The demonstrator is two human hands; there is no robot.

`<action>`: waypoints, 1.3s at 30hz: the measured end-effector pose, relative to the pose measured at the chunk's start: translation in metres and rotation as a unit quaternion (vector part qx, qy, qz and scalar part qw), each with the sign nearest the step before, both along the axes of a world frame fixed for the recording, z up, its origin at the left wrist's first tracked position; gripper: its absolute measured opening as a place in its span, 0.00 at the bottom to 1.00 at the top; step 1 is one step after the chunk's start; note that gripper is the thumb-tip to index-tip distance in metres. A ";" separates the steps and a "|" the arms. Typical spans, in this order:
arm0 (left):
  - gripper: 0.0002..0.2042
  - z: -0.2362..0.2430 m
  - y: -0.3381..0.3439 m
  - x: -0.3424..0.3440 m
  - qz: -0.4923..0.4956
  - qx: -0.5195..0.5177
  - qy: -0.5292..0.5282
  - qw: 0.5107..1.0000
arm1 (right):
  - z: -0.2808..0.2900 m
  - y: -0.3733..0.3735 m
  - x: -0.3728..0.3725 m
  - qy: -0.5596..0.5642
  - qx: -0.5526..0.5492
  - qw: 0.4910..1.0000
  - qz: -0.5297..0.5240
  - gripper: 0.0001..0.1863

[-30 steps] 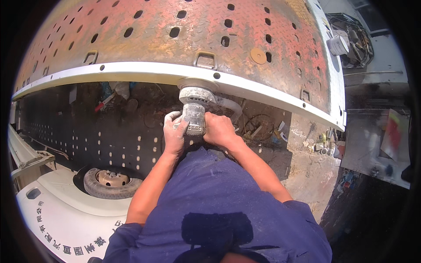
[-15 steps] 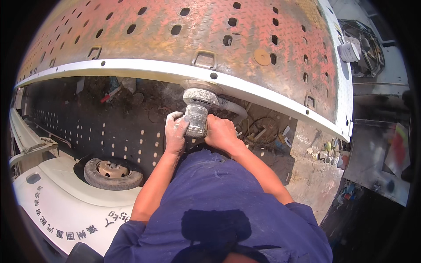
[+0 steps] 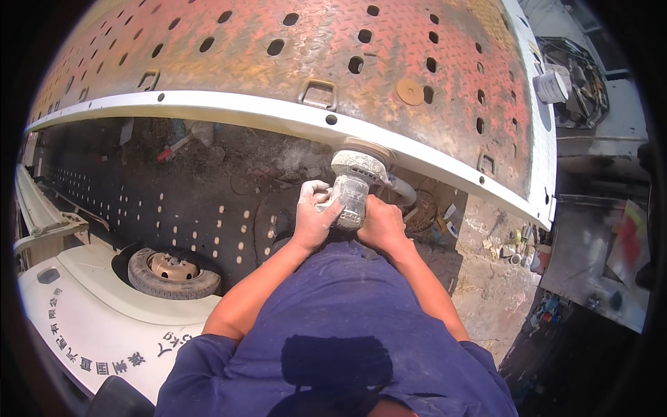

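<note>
A dusty grey orbital sander [image 3: 353, 191] is held between my two hands, its round pad up against the side of the white metal rail [image 3: 250, 108]. My left hand [image 3: 318, 214], whitened with dust, grips the sander's body from the left. From the right, my right hand [image 3: 382, 221] is wrapped round the same body, some of its fingers hidden behind it. A pale hose [image 3: 403, 189] runs from the sander's head to the right and bends down. The rail edges a rusty red, perforated metal deck [image 3: 316, 52].
At the lower left is a white vehicle panel [image 3: 90, 313] with a spare wheel [image 3: 172, 273]. A white bucket [image 3: 552, 87] stands at the right end of the deck. Litter and small containers [image 3: 517, 247] lie on the ground to the right. A red-and-white object [image 3: 172, 148] lies below the rail.
Both hands have slid the sander to the right along the rail, and it is now tilted somewhat. My grip on it looks the same.
</note>
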State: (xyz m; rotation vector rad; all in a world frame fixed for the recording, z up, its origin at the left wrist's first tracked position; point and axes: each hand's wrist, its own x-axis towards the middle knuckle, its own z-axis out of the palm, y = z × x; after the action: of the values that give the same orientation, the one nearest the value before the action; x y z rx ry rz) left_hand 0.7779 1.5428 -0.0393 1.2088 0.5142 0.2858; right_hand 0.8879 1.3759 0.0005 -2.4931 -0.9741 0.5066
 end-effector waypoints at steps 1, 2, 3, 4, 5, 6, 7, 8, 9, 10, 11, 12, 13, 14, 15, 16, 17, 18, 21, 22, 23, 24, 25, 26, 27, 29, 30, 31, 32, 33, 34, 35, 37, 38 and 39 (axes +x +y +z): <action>0.28 0.005 0.006 -0.003 0.013 -0.006 0.019 1.000 | 0.001 0.009 -0.001 0.003 -0.003 1.000 0.004 0.14; 0.28 0.007 0.014 -0.006 0.024 -0.028 0.013 0.999 | 0.002 0.019 -0.003 0.006 -0.005 1.000 0.008 0.14; 0.28 0.007 0.024 -0.010 0.037 -0.048 0.008 0.998 | 0.004 0.031 -0.005 0.011 -0.007 1.000 0.016 0.14; 0.28 0.004 0.035 -0.015 0.051 -0.053 0.013 0.997 | 0.008 0.043 -0.008 0.024 0.001 0.999 0.023 0.15; 0.27 0.001 0.045 -0.020 0.066 -0.040 -0.002 0.997 | 0.009 0.055 -0.009 0.026 0.004 0.999 0.035 0.15; 0.26 0.006 0.055 -0.025 0.074 -0.050 0.003 0.996 | 0.009 0.065 -0.011 0.028 0.006 0.999 0.045 0.15; 0.26 0.011 0.065 -0.029 0.080 -0.059 0.007 0.995 | 0.010 0.076 -0.012 0.029 0.009 0.998 0.053 0.15; 0.24 0.013 0.073 -0.031 0.093 -0.037 0.013 0.995 | 0.013 0.085 -0.014 0.029 0.018 0.997 0.069 0.15; 0.24 0.012 0.082 -0.035 0.103 -0.041 -0.008 0.994 | 0.014 0.095 -0.017 0.030 0.023 0.996 0.075 0.14; 0.24 0.019 0.090 -0.038 0.103 -0.043 -0.001 0.994 | 0.013 0.103 -0.018 0.028 0.027 0.996 0.078 0.14; 0.24 0.025 0.097 -0.039 0.102 -0.044 0.006 0.994 | 0.012 0.109 -0.019 0.025 0.030 0.996 0.081 0.13; 0.24 0.029 0.099 -0.041 0.106 -0.065 0.007 0.992 | 0.011 0.113 -0.021 0.026 0.035 0.995 0.086 0.12; 0.24 0.026 0.098 -0.040 0.105 -0.058 0.002 0.993 | 0.011 0.111 -0.022 0.031 0.030 0.996 0.077 0.12; 0.24 0.019 0.094 -0.039 0.104 -0.052 -0.003 0.993 | 0.012 0.107 -0.022 0.036 0.024 0.997 0.066 0.13; 0.24 0.017 0.090 -0.036 0.105 -0.046 -0.010 0.993 | 0.013 0.103 -0.021 0.039 0.018 0.997 0.059 0.13; 0.24 0.016 0.083 -0.033 0.090 -0.041 0.026 0.995 | 0.012 0.095 -0.020 0.034 0.020 0.998 0.047 0.13; 0.24 0.013 0.072 -0.027 0.073 -0.045 0.016 0.996 | 0.007 0.081 -0.019 0.028 0.021 0.999 0.034 0.14; 0.23 0.006 0.059 -0.021 0.058 -0.034 0.009 0.998 | 0.003 0.066 -0.018 0.024 0.023 0.999 0.024 0.14; 0.22 -0.005 0.022 -0.006 0.003 -0.066 -0.009 0.998 | 0.003 0.027 -0.013 0.022 0.010 1.000 -0.018 0.17; 0.23 -0.009 0.011 0.000 0.003 -0.040 -0.003 0.999 | 0.001 0.015 -0.009 0.020 0.003 1.000 -0.019 0.18; 0.24 -0.012 0.002 0.001 0.002 -0.020 -0.013 1.000 | -0.007 0.004 -0.006 0.018 -0.004 1.000 -0.018 0.18; 0.24 -0.012 -0.004 0.004 0.001 -0.006 -0.012 1.000 | -0.009 -0.002 -0.005 0.016 -0.011 1.000 -0.020 0.18; 0.25 -0.013 -0.007 0.005 0.002 0.008 -0.011 1.000 | -0.012 -0.004 -0.005 0.013 -0.002 1.000 -0.018 0.18; 0.25 -0.013 -0.007 0.005 0.008 0.010 -0.011 1.000 | -0.014 -0.004 -0.004 0.009 0.007 1.000 -0.015 0.17; 0.26 -0.010 -0.003 0.005 0.012 0.013 -0.010 1.000 | -0.012 -0.002 -0.006 0.008 0.017 1.000 -0.013 0.17; 0.26 -0.001 0.006 -0.003 0.033 0.020 -0.013 0.999 | -0.010 0.011 -0.006 0.016 0.016 1.000 0.009 0.16; 0.26 0.008 0.014 -0.006 0.049 0.018 -0.019 0.998 | -0.004 0.022 -0.006 0.018 0.015 1.000 0.017 0.16; 0.26 0.014 0.023 -0.010 0.064 0.017 -0.024 0.998 | -0.003 0.032 -0.007 0.021 0.017 0.999 0.024 0.16; 0.26 0.015 0.031 -0.015 0.075 -0.012 0.002 0.997 | -0.002 0.044 -0.008 0.025 0.019 0.999 0.031 0.16; 0.25 0.007 0.042 -0.020 0.105 0.022 -0.003 0.994 | -0.001 0.059 -0.010 0.030 0.025 0.998 0.043 0.16; 0.24 0.017 0.052 -0.022 0.122 0.017 -0.008 0.992 | 0.006 0.073 -0.011 0.035 0.021 0.998 0.051 0.16; 0.23 0.026 0.060 -0.025 0.139 0.012 -0.013 0.990 | 0.009 0.083 -0.015 0.043 0.020 0.998 0.051 0.17; 0.21 0.041 0.073 -0.027 0.143 -0.020 -0.029 0.989 | 0.013 0.098 -0.019 0.056 0.017 0.997 0.049 0.18; 0.20 0.050 0.076 -0.028 0.132 -0.011 -0.006 0.991 | 0.012 0.100 -0.019 0.061 0.029 0.996 0.051 0.20; 0.20 0.046 0.074 -0.029 0.131 0.001 -0.003 0.991 | 0.012 0.098 -0.019 0.061 0.029 0.996 0.053 0.20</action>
State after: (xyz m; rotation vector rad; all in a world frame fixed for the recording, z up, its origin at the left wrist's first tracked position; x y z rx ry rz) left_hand 0.7487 1.6172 0.0066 1.1419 0.6678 0.5138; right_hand 0.8685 1.4744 0.0121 -2.3386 -1.0613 0.6479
